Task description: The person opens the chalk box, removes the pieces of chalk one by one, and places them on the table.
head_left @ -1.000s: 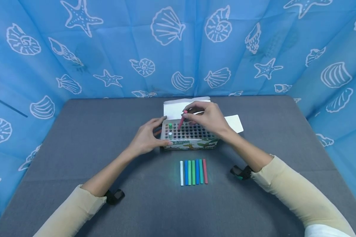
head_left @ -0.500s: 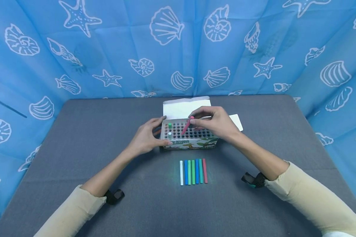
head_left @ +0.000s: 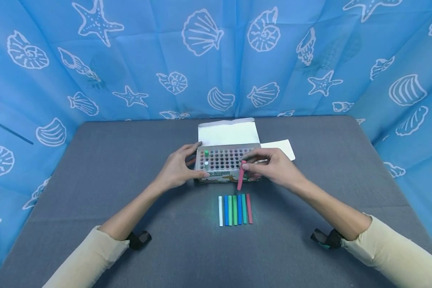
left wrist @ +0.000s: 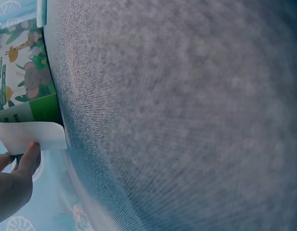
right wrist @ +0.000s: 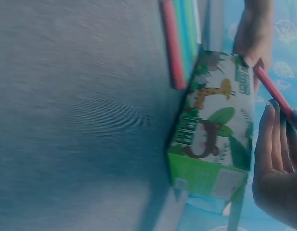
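Observation:
A chalk box (head_left: 221,174) with a jungle-animal print stands on the grey table, its holed top facing up. My left hand (head_left: 177,167) grips its left end, thumb at the front and fingers at the back corner. My right hand (head_left: 278,167) pinches a red chalk stick (head_left: 240,180) by its upper end, tilted in front of the box's front wall. Two holes on the left hold a green chalk (head_left: 207,153) and a white chalk (head_left: 206,164). The right wrist view shows the held red chalk (right wrist: 272,90) beside the box (right wrist: 213,110).
Several chalk sticks (head_left: 235,210) in white, blue, green, teal and red lie side by side in front of the box. A white lid flap (head_left: 228,134) is folded back behind it, and a side flap (head_left: 282,149) sticks out right. A blue seashell curtain (head_left: 216,60) hangs behind the table.
My right hand has moved the red chalk from above the holes toward the right and nearer, down to the box's front. My left hand has stayed on the box.

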Demonstrator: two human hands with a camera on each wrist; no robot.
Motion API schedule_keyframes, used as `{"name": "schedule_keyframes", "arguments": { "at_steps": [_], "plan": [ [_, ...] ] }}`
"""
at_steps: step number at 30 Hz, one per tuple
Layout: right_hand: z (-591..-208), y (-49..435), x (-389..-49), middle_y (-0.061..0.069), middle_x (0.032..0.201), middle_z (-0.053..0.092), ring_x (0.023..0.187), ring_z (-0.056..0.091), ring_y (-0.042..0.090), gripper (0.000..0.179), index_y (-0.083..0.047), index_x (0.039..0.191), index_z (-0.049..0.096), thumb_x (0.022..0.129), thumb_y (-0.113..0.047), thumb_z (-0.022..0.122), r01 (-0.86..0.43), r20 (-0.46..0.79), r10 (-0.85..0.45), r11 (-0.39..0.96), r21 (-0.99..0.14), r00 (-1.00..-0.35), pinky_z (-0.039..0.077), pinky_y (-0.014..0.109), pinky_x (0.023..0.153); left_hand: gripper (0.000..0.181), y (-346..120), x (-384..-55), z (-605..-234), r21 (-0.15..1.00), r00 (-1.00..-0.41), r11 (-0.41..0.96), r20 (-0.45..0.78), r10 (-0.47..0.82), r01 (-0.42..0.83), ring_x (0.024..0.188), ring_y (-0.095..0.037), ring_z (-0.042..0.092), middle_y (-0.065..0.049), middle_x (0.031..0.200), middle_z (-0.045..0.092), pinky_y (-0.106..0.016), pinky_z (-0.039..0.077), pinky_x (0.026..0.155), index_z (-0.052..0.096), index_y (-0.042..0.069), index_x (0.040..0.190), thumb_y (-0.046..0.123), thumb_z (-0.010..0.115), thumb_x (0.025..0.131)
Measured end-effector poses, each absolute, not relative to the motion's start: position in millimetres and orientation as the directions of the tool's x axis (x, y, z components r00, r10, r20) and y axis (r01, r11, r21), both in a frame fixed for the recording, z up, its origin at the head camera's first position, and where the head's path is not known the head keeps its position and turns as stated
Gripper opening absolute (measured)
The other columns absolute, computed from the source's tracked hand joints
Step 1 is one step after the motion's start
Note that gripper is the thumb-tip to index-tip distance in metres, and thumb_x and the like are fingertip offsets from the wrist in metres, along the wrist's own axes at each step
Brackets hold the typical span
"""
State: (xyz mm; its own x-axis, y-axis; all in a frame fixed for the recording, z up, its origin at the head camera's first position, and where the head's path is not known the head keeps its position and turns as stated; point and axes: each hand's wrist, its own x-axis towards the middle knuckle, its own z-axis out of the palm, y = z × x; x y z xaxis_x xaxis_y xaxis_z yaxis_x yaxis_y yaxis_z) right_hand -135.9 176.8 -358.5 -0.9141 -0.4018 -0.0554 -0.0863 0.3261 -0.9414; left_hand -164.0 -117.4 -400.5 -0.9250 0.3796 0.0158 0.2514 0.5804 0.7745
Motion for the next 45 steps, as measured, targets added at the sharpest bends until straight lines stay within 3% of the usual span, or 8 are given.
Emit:
{"name": "schedule_keyframes", "arguments": {
  "at_steps": [7,17,34,45],
  "plan": [
    [-375.4,186.2,-120.6,0.017,0.095,0.071,0.083,0.070,0.041,0.028,0.007,0.113,0.067,0.093,-0.011,0.071,-0.013,-0.127,-0.422,0.314,-0.949,-0.898,0.061,0.047,0.070,0.098,-117.2,-161.9,-401.4,0.771,-0.923,0.583,0.016,0.386,0.257,0.127,-0.037,0.054,-0.019,0.150,0.040,-0.037,0.052,0.098,0.034,0.011,0.155,0.027,0.089,0.076],
    [-384.3,195.8,-108.6,0.014,0.091,0.072,0.077,0.071,0.029,0.035,0.008,0.116,0.066,0.094,-0.019,0.071,0.039,-0.211,-0.434,0.372,-0.927,-0.876,0.061,0.044,0.069,0.098,-117.0,-161.9,-399.1,0.754,-0.926,0.605,0.013,0.376,0.256,0.130,-0.036,0.050,-0.018,0.148,0.042,-0.039,0.051,0.100,0.033,0.012,0.156,0.027,0.089,0.076],
    [-409.1,202.2,-106.7,0.014,0.089,0.075,0.073,0.073,0.024,0.032,0.008,0.117,0.070,0.091,-0.012,0.073,0.172,-0.350,-0.364,0.439,-0.882,-0.863,0.061,0.034,0.066,0.098,-117.0,-163.6,-398.8,0.758,-0.929,0.604,0.007,0.370,0.246,0.130,-0.036,0.050,-0.018,0.146,0.044,-0.037,0.048,0.102,0.034,0.010,0.155,0.028,0.089,0.076],
    [-414.4,199.0,-107.5,0.011,0.084,0.075,0.068,0.073,0.022,0.026,0.004,0.109,0.075,0.089,-0.014,0.075,0.149,-0.343,-0.323,0.498,-0.854,-0.882,0.061,0.032,0.062,0.098,-118.1,-165.4,-400.1,0.785,-0.928,0.575,-0.002,0.374,0.230,0.131,-0.035,0.049,-0.018,0.147,0.043,-0.034,0.048,0.102,0.035,0.010,0.155,0.026,0.089,0.075]
  ]
}}
